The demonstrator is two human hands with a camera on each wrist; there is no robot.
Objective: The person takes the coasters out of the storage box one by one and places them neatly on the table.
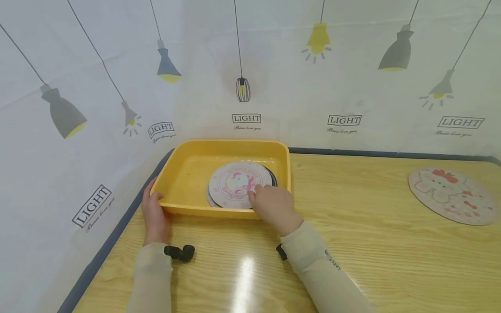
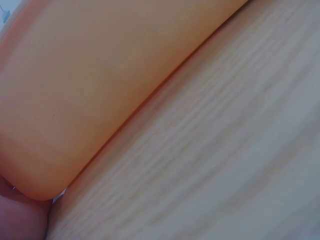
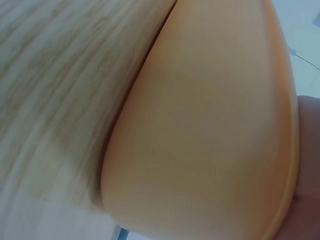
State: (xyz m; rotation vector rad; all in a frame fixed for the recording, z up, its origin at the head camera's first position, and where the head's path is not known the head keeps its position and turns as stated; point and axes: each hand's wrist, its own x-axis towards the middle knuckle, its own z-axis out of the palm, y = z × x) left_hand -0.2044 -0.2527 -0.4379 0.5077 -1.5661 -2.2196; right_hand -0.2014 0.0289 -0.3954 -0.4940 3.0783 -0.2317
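A yellow plastic tray [image 1: 188, 174] stands on the table against the wall. Inside, toward its right side, lies a stack of round mats; the top one is a white round mat [image 1: 227, 184] with pink print. Dark and pale edges of other mats show from under it. My left hand [image 1: 153, 211] grips the tray's front left corner, thumb over the rim. Over the front right rim reaches my right hand [image 1: 275, 206], its curled fingers pinching the top mat near its right edge. The right fingertips are partly hidden. Both wrist views show the tray's outer wall [image 2: 95, 90] close up.
Off to the right on the wooden table [image 1: 352, 243] lies another round mat [image 1: 452, 195] with a cartoon animal and a red bow. A white wall covering [image 1: 289, 87] printed with lamps rises behind the table and along its left side.
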